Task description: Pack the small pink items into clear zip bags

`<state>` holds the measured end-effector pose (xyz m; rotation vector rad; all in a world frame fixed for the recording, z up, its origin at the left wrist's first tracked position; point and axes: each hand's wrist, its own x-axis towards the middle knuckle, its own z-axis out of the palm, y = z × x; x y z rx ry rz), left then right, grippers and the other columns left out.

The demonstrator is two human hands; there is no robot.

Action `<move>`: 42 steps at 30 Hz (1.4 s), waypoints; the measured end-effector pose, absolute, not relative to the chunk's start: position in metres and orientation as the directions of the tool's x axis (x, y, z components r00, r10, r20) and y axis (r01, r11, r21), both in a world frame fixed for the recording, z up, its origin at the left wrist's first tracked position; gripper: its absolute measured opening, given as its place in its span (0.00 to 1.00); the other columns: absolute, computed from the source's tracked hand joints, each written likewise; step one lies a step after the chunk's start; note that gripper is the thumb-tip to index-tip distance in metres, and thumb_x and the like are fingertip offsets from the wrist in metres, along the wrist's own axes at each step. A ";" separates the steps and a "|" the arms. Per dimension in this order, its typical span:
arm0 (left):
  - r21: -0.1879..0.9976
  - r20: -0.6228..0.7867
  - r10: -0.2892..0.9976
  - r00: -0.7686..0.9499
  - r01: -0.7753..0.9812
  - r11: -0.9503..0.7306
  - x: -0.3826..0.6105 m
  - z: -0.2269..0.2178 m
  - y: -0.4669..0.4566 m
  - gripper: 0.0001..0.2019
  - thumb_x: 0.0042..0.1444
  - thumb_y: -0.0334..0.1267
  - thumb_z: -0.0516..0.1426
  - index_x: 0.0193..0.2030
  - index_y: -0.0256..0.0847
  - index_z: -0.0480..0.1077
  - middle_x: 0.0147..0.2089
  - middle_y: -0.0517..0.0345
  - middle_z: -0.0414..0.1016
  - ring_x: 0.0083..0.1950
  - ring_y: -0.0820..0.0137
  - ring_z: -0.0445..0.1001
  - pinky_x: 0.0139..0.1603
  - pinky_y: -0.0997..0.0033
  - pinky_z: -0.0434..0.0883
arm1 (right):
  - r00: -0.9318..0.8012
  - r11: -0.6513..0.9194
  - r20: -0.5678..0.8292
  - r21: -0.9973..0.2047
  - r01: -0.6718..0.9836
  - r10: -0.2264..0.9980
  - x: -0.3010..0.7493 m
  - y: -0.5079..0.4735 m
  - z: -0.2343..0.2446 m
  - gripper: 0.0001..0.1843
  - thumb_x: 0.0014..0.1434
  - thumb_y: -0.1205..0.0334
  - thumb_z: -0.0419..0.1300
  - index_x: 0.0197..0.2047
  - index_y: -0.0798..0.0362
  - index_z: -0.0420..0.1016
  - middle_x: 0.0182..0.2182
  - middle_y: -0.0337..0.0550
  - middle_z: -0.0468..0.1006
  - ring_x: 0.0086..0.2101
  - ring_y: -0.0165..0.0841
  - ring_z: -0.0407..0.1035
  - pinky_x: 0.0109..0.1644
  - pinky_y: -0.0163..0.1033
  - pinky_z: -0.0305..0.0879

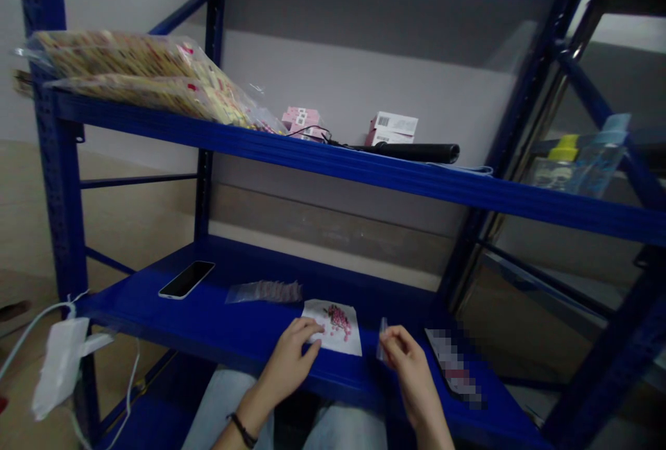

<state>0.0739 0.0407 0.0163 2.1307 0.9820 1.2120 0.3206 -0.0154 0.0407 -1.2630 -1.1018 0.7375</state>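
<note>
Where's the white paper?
In the head view, the paper lies on the lower blue shelf, between the left hand and the right hand, nearer the left.

I count one left hand (287, 367), one right hand (411, 377), one white paper sheet (343, 339) with many small pink pieces (338, 322), one small clear bag (383, 339), one black phone (186, 279), two big plastic bags (140, 72), one white box (393, 128) and two blue metal shelves (140, 315)

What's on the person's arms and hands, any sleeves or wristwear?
Both hands are bare, with no gloves, and no sleeves show on the forearms. The left hand wears a thin dark cord bracelet at the wrist. The right hand shows no band or other wristwear.
</note>
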 end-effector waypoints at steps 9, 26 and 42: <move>0.919 0.394 0.878 0.273 -0.123 -0.374 0.092 0.044 -0.003 0.12 0.62 0.45 0.59 0.47 0.42 0.78 0.46 0.51 0.81 0.45 0.62 0.79 0.48 0.69 0.74 | 0.171 0.349 0.385 -0.914 0.205 0.907 0.230 -0.029 0.044 0.16 0.62 0.48 0.59 0.40 0.52 0.78 0.33 0.43 0.78 0.35 0.37 0.71 0.39 0.36 0.67; 0.936 0.287 0.919 0.269 -0.284 -0.209 0.086 0.029 0.000 0.12 0.60 0.46 0.60 0.38 0.38 0.79 0.35 0.53 0.79 0.38 0.65 0.76 0.42 0.69 0.73 | 0.145 0.376 0.413 -0.898 0.230 0.899 0.214 -0.037 0.034 0.15 0.63 0.49 0.58 0.44 0.50 0.77 0.36 0.44 0.79 0.37 0.37 0.73 0.42 0.36 0.70; 0.937 0.346 0.871 0.349 -0.087 -0.338 0.074 0.033 0.002 0.12 0.62 0.43 0.57 0.34 0.40 0.78 0.33 0.56 0.77 0.35 0.67 0.73 0.36 0.73 0.69 | 0.009 0.351 0.369 -0.891 0.288 0.930 0.221 -0.039 0.035 0.16 0.62 0.51 0.60 0.46 0.51 0.80 0.39 0.48 0.81 0.38 0.40 0.75 0.43 0.39 0.70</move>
